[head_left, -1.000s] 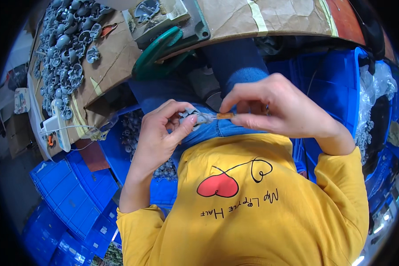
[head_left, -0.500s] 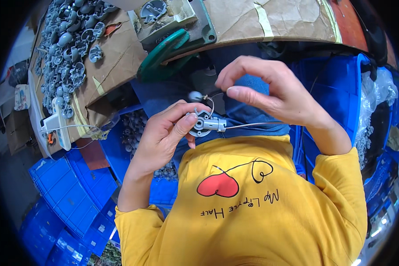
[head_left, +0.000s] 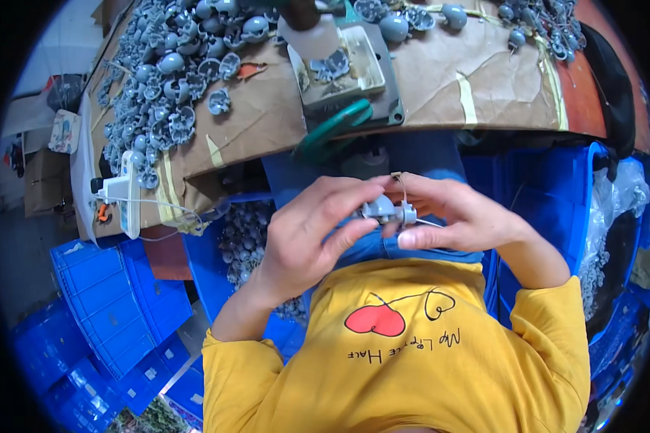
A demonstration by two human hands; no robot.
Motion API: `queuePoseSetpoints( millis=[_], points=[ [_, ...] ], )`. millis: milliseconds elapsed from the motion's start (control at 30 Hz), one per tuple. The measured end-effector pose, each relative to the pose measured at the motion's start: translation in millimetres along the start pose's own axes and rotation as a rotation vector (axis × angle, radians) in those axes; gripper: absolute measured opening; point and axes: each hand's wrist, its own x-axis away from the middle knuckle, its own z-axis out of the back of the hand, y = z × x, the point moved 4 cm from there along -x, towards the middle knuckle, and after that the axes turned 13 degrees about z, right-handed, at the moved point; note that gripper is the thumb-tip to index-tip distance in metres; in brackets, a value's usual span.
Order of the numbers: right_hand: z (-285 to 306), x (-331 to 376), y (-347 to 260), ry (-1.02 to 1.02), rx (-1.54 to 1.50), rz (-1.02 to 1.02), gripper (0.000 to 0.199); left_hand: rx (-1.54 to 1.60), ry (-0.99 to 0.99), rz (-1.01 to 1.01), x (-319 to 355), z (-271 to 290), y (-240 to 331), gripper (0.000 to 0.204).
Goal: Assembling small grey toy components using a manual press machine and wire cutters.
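Over my lap, both hands meet around a small grey plastic housing (head_left: 380, 208) with a rounded shell and a short round end piece (head_left: 406, 213). My left hand (head_left: 312, 229) grips the shell side between fingers and thumb. On the other side, my right hand (head_left: 461, 213) is closed on the end piece, thumb below and fingers above. A thin wire (head_left: 404, 189) loops up from the end piece to a small tip by the right fingers. Toward the right palm runs a pale thin cable (head_left: 430, 224). The fingers partly hide the housing.
Ahead stands a paper-covered bench (head_left: 249, 119) piled with grey plastic shells (head_left: 170, 72). A press fixture (head_left: 339, 68) with a green handle (head_left: 336, 130) stands at its edge. Blue crates (head_left: 105, 303) are at the left; a blue bin of grey parts (head_left: 242, 242) is beside my lap.
My right hand has come down from above and taken hold of the housing. The housing has turned from its open face to side-on. More of the bench shows as the view has shifted.
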Motion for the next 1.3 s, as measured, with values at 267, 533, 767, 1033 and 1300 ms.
queuePoseSetpoints(
  millis=[267, 533, 767, 1033, 1300],
  points=[
    [-14, -11, -7, 0.137, 0.347, 0.448, 0.081, 0.034, 0.06, -0.2, -17, -4, 12, 0.038],
    [-31, 32, -33, 0.209, 1.453, 1.074, 0.036, 0.178, 0.264, -0.255, -9, 9, -2, 0.037],
    [13, 69, -50, 0.435, 1.378, 0.637, 0.026, 0.496, 0.26, -0.261, -17, 15, -20, 0.035],
    [-17, -16, -74, 0.272, 1.259, 0.778, 0.034, 0.306, 0.329, -0.232, -16, 11, -10, 0.04],
    [10, -19, -74, -0.073, 1.288, 0.58, 0.022, 0.079, 0.175, -0.076, -11, 29, -21, 0.033]
  ],
)
